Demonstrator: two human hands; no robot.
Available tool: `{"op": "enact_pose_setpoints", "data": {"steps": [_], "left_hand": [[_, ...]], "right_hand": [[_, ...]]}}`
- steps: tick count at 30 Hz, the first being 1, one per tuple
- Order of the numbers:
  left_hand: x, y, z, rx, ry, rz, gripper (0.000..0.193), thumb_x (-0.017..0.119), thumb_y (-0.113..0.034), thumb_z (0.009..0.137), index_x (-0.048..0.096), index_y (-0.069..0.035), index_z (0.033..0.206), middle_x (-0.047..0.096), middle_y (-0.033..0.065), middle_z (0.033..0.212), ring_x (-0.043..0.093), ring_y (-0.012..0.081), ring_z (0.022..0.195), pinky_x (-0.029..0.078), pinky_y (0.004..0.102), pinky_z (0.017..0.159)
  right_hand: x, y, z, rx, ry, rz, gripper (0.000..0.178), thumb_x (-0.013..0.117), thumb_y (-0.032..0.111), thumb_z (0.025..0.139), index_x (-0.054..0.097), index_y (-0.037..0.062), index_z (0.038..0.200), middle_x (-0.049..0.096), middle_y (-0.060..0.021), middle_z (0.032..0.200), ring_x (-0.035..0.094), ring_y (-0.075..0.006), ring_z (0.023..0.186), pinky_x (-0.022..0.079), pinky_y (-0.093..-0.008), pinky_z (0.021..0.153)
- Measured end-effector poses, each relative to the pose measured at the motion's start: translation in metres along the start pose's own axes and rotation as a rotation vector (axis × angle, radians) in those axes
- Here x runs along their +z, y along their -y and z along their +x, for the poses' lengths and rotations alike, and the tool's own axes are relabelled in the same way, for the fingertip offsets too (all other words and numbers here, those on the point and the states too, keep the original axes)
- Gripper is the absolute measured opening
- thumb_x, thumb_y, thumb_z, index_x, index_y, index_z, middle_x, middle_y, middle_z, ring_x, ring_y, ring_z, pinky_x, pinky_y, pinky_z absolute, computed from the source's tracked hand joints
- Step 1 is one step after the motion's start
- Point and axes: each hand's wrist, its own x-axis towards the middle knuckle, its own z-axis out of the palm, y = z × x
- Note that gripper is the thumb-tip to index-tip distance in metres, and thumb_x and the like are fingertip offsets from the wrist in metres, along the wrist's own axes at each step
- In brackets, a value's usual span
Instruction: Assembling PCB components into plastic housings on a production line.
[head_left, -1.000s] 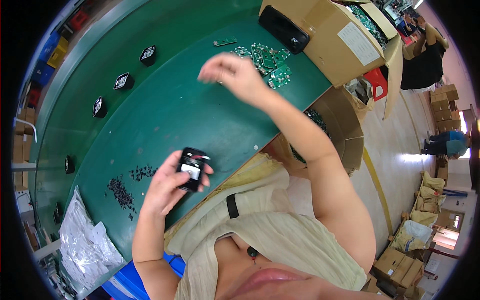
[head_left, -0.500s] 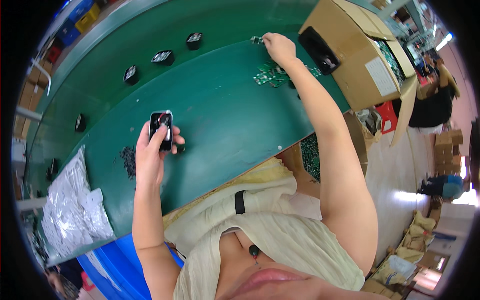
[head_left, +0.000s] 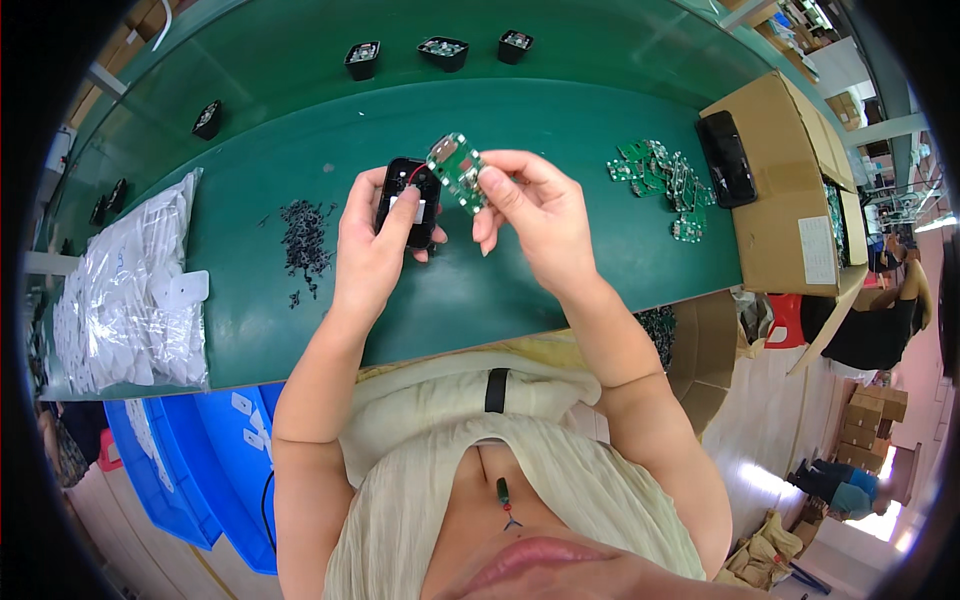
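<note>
My left hand [head_left: 375,235] is closed round a small black plastic housing [head_left: 428,215], its thumb pressed into the open inside, where a red wire shows. Close beside it, my right hand [head_left: 535,215] pinches a green circuit board [head_left: 457,172] by its right edge. The board is tilted, and its left corner is right at the housing's upper edge; whether they touch I cannot tell. To the left of my left hand lies a heap of small black parts [head_left: 305,238]. Farther right on the green table is a pile of green circuit boards [head_left: 662,180].
A clear plastic bag of white pieces [head_left: 135,290] lies at the left. Several black housings [head_left: 443,52] stand along the back. At right, a cardboard box [head_left: 790,200] has a black tray-like object [head_left: 727,158] against it. Blue bins [head_left: 215,450] sit below the table's front edge.
My right hand has come back from the board pile with a circuit board, over to my left hand. The left hand still holds the housing. The whole view has turned.
</note>
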Motion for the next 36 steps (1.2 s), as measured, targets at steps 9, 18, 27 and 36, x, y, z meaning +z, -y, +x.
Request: {"op": "enact_pose_setpoints", "data": {"steps": [9, 18, 27, 36], "left_hand": [[-0.002, -0.007, 0.000, -0.023, 0.082, -0.058, 0.018, 0.047, -0.016, 0.089, 0.043, -0.002, 0.101, 0.059, 0.0095, 0.082, 0.059, 0.0134, 0.062, 0.042, 0.0211, 0.045], [-0.002, -0.006, 0.002, -0.033, 0.130, -0.071, 0.020, 0.048, -0.014, 0.089, 0.042, -0.002, 0.104, 0.057, 0.0078, 0.088, 0.058, 0.0126, 0.067, 0.043, 0.0214, 0.048], [0.001, -0.001, -0.022, 0.013, 0.138, -0.096, 0.042, 0.053, -0.008, 0.085, 0.034, -0.001, 0.122, 0.053, 0.0064, 0.097, 0.052, 0.0093, 0.070, 0.043, 0.0212, 0.053], [-0.009, 0.013, -0.087, -0.299, 0.097, -0.139, 0.036, 0.051, -0.011, 0.087, 0.038, -0.002, 0.119, 0.051, 0.0022, 0.076, 0.041, 0.0044, 0.047, 0.032, 0.0188, 0.040]], "right_hand": [[0.004, 0.008, 0.014, 0.119, 0.040, 0.138, 0.023, 0.054, 0.013, 0.086, 0.050, -0.0033, 0.103, 0.054, -0.0065, 0.075, 0.055, -0.0101, 0.053, 0.046, -0.0217, 0.043], [0.002, 0.003, 0.020, 0.159, 0.055, 0.055, 0.018, 0.057, 0.011, 0.085, 0.047, -0.0002, 0.096, 0.054, -0.0061, 0.076, 0.053, -0.0093, 0.049, 0.041, -0.0205, 0.038], [0.008, -0.004, 0.002, 0.164, 0.055, -0.073, 0.018, 0.059, 0.006, 0.082, 0.043, 0.0008, 0.089, 0.054, -0.0087, 0.077, 0.051, -0.0074, 0.047, 0.038, -0.0180, 0.035], [0.022, -0.031, -0.061, -0.111, 0.005, -0.423, 0.022, 0.065, 0.002, 0.075, 0.059, 0.0037, 0.096, 0.046, -0.0035, 0.092, 0.043, -0.0041, 0.060, 0.034, -0.0172, 0.047]]}}
